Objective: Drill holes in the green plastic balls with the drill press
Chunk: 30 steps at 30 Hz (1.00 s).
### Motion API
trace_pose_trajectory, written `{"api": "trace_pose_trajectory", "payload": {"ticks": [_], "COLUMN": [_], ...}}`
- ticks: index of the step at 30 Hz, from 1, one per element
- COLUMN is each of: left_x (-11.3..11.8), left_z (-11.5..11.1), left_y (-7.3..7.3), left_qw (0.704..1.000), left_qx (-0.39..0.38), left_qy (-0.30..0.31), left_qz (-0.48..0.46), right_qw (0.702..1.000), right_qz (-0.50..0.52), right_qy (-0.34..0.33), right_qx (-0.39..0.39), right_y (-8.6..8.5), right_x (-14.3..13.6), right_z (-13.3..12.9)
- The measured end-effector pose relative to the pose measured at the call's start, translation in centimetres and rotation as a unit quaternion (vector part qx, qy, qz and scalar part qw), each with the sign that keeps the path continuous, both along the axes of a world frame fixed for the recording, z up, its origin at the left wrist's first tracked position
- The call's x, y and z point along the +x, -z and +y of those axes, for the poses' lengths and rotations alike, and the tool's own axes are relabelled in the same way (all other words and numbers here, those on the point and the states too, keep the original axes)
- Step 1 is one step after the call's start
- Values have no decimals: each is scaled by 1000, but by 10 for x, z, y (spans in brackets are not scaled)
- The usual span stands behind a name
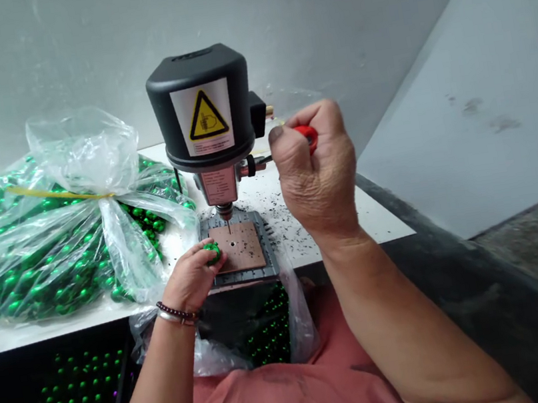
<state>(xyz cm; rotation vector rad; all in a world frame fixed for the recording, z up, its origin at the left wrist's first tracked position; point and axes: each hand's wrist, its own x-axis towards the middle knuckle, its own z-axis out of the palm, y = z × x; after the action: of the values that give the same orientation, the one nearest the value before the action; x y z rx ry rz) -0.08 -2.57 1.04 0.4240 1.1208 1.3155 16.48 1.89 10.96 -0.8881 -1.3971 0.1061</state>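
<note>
A shiny green ball [212, 254] is pinched in the fingers of my left hand [194, 274], low over the left part of a brown board [246, 251]. The board lies on the base of a small bench drill press [205, 113] and has a dark hole near its middle. Above that hole hangs the thin drill bit [228, 226], apart from the ball. On the right, my right hand [319, 170] is closed around the red-knobbed feed handle [308, 136] of the press, raised beside the motor housing. The fingers cover most of the knob.
Many green balls fill a tied clear plastic bag [114, 160] on the left of the white table [377, 219]. Dark shavings lie around the drill base. A dark tray [118, 379] with rows of green balls sits below left. More green balls [270, 329] show in plastic beneath the table edge.
</note>
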Motion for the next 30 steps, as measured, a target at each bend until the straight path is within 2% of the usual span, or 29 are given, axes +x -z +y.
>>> {"api": "trace_pose_trajectory", "payload": {"ticks": [3, 5, 8, 11, 15, 19, 22, 27, 30], "left_x": [0, 0, 0, -1, -3, -2, 2, 10, 11], "left_z": [-1, 1, 9, 16, 22, 24, 24, 28, 33], "left_y": [5, 9, 16, 22, 27, 28, 23, 10, 8], "left_qw": [996, 982, 939, 900, 868, 848, 821, 745, 739], "left_qx": [26, 46, 67, 75, 74, 72, 53, 48, 62], "left_qy": [21, 41, 77, 103, 114, 127, 139, 166, 188], "left_qz": [84, 177, 329, 417, 477, 509, 551, 644, 645], "right_qw": [1000, 1000, 999, 999, 999, 999, 1000, 1000, 1000], "right_qz": [5, 15, 20, 18, 19, 13, 3, -4, -5], "right_qy": [-5, -9, -12, -17, -23, -7, 9, 6, -4], "right_qx": [-2, -15, -29, -33, -40, -36, -20, -28, -29], "right_y": [0, -1, -3, -3, -3, -5, -7, -9, -9], "right_x": [0, 0, 0, 1, 2, 2, 2, 3, 4], "right_z": [0, -1, -4, -6, -7, -4, -1, 1, 0]}}
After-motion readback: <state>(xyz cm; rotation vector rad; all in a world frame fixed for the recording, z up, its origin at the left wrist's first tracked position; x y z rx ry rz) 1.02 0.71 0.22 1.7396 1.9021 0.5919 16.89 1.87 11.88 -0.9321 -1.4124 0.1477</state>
